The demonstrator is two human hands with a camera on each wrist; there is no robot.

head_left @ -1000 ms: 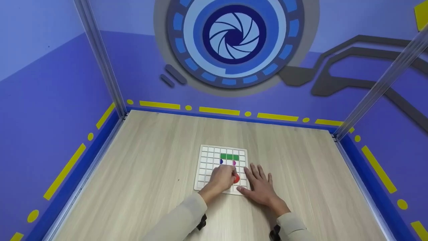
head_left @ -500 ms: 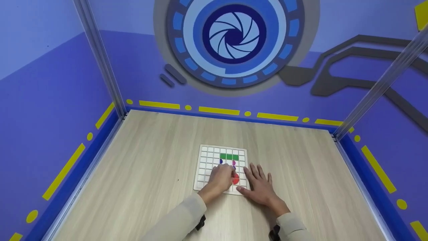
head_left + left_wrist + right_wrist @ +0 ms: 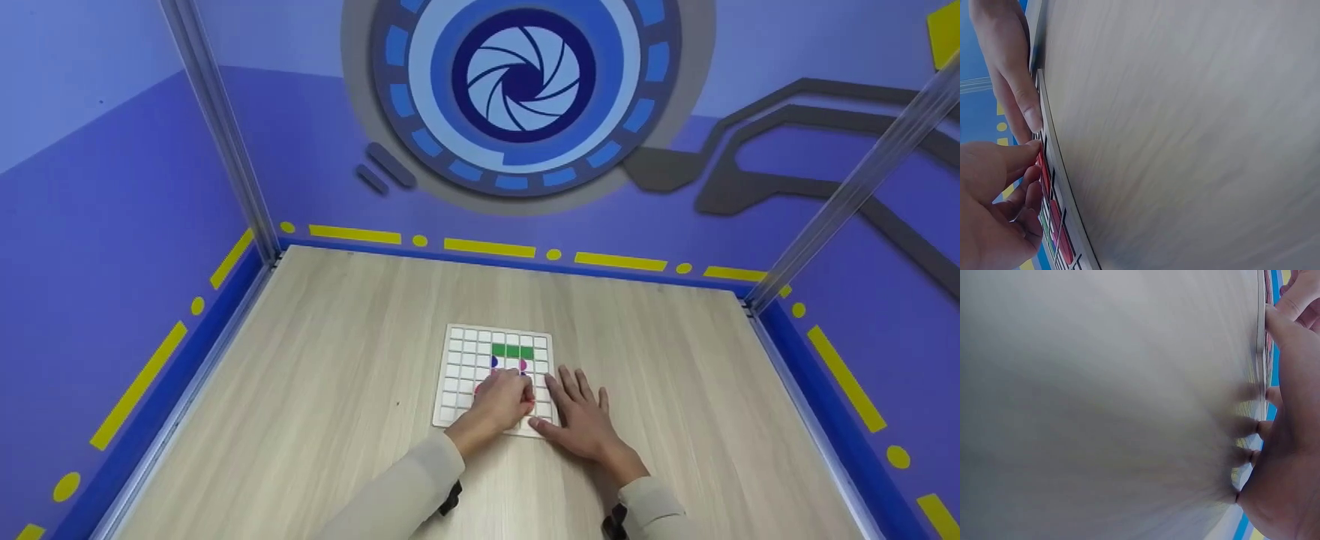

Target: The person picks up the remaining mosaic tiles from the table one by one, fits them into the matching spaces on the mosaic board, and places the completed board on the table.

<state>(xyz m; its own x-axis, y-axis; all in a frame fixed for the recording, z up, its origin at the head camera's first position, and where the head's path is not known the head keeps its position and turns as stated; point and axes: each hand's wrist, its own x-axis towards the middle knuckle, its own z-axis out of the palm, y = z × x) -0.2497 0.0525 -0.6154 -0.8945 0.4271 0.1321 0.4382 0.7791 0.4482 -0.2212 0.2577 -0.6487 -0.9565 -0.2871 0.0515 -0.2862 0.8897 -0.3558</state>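
A square white grid board (image 3: 454,373) lies on the table, its cells divided by dark lines. Green tiles (image 3: 513,351) form a short row near its far side, above a blue half-round mark (image 3: 494,362) and a pink one (image 3: 523,364). My left hand (image 3: 501,396) is over the lower middle of the board; its thumb and index finger pinch a red tile (image 3: 1044,175). Another red tile (image 3: 1061,233) shows beyond the fingers. My right hand (image 3: 587,418) lies spread at the board's right side, its thumb on the edge and other fingertips by or on the table.
The wood-grain table (image 3: 352,337) extends around the board. Blue-purple panels (image 3: 135,247) with yellow marks enclose it at the back and both sides, joined by metal posts (image 3: 225,127) at the corners.
My left hand shifts slightly over the red tiles at the lower right and now covers most of them; red shows at its left side. The right hand stays in place.
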